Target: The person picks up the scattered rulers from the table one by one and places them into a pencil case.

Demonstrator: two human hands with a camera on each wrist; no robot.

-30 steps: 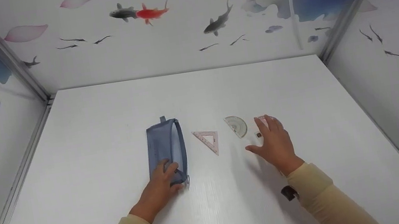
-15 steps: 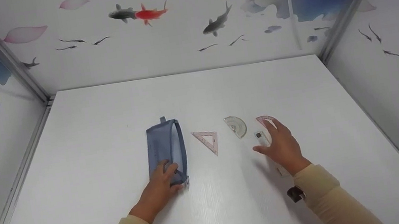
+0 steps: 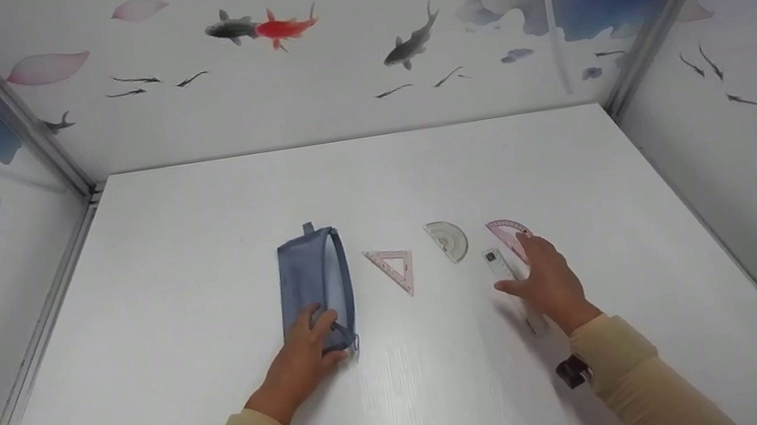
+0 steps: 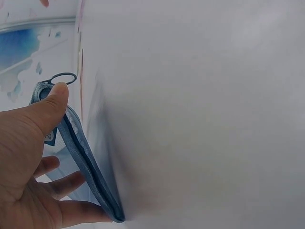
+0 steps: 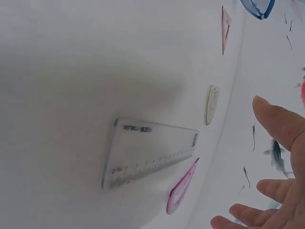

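A blue zippered pencil case [image 3: 302, 274] lies on the white table with its mouth gaping to the right. My left hand [image 3: 301, 359] grips its near end; in the left wrist view the thumb presses on the zippered edge [image 4: 85, 157] by the pull ring, with the other fingers spread along the case. Over a clear ruler [image 3: 498, 263] hovers my right hand [image 3: 550, 286], fingers apart and holding nothing. The ruler [image 5: 147, 150] lies flat, its middle partly hidden by that hand in the head view. Just beyond the fingertips is a pink protractor [image 3: 503, 228], partly covered.
Between the case and the ruler lie a pink set square [image 3: 409, 274] and a clear protractor [image 3: 449, 241]. Printed panels [image 3: 330, 98] with fish and petals stand along the back and both sides of the table [image 3: 197, 218].
My right hand has drawn back toward me and to the right, uncovering more of the ruler and the pink protractor. My left hand and the pencil case have stayed in place.
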